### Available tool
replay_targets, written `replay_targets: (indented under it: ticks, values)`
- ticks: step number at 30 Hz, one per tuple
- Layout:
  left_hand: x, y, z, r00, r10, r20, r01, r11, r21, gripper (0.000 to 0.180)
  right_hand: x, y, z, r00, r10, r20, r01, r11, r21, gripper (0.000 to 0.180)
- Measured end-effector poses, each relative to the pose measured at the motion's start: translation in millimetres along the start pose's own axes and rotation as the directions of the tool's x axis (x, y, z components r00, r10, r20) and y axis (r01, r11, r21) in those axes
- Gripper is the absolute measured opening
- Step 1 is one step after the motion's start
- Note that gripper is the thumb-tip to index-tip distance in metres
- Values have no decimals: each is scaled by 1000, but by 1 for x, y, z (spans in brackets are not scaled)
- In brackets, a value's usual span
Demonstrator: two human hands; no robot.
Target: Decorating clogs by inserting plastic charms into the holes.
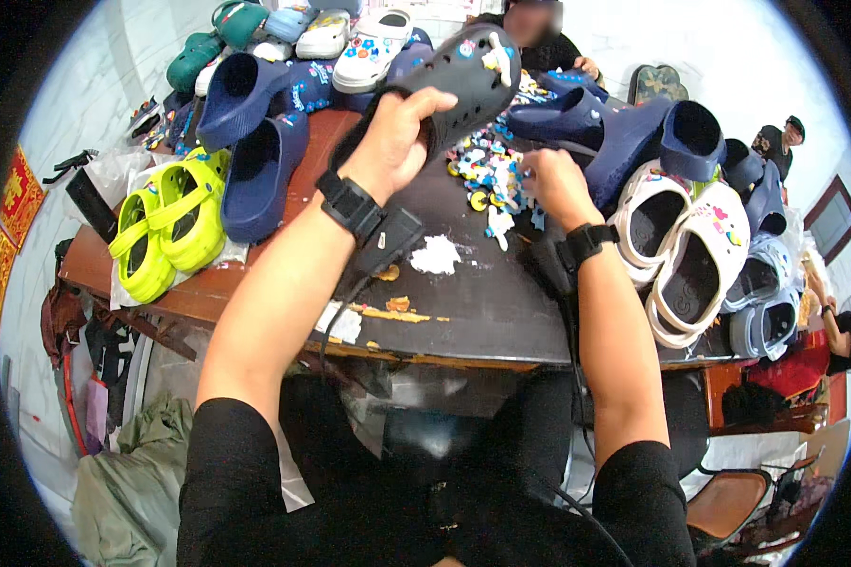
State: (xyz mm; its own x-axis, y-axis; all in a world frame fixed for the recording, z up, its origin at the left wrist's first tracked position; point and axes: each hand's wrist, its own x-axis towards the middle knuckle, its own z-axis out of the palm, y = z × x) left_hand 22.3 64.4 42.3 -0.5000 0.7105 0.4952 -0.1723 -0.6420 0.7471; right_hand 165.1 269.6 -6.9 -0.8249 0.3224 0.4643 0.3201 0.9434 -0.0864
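My left hand [394,144] is wrapped round a black clog [463,80], raised over the table with its toe up to the right. A pale charm [495,57] and a small colourful one sit on the clog's toe. My right hand [560,187] is at the right edge of a pile of small colourful shoe charms [487,175]. Its fingers are curled together, and whatever they may hold is hidden. Black straps with small boxes sit on both wrists.
Lime-green clogs [170,227] and navy clogs [260,180] stand left, with more shoes heaped behind. White clogs [695,274], navy clogs [624,142] and light-blue clogs [766,317] crowd the right. White scraps [435,255] lie on the dark table [501,317]. A person [544,47] sits opposite.
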Motion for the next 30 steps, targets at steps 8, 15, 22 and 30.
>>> replay_targets:
  ticks: [8,15,22,30]
  values:
    - [-20,5,-15,998,-65,4,65,994,-87,40,-4,-16,-14,995,-83,55,82,996,23,24]
    - [-20,7,-13,997,-4,-75,-3,995,-97,33,2,-16,-13,999,10,-51,-4,993,119,15]
    - [-19,9,-13,993,35,-115,-50,990,-134,31,5,-51,-30,967,173,-188,117,353,928,13]
    - [-27,9,4,1000,-17,-9,14,958,-286,33,-3,-85,-35,953,113,-282,266,141,954,13]
